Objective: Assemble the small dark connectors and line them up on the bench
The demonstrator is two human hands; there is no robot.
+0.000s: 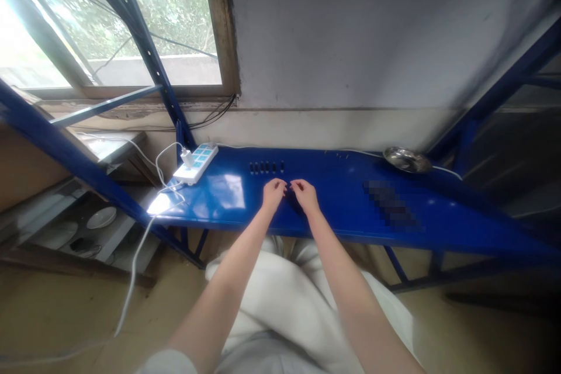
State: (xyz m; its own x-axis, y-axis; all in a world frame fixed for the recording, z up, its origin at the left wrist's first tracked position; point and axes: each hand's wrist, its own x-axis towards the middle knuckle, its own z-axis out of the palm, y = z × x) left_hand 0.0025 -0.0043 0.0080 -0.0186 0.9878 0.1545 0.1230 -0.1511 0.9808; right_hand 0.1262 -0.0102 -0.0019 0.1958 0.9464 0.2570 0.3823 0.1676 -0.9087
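Note:
My left hand (274,192) is above the blue tabletop near its middle, its fingers pinched together. Close beside it, fingertips facing across a small gap, my right hand (305,194) is curled in a similar pinch. Whatever lies between the fingers of either hand is too small to make out. Just behind my left hand stands a row of several small dark cylinders (262,168) with pale ends. A few tiny yellowish pieces (342,156) lie farther back, to the right of my hands.
A white power strip (197,165) with a plugged-in charger (187,157) sits at the left end of the blue table (333,210). A shiny metal bowl (407,159) rests at the back right. Nearer lies a pixelated dark object (391,204). A white cable (134,269) hangs off the left side.

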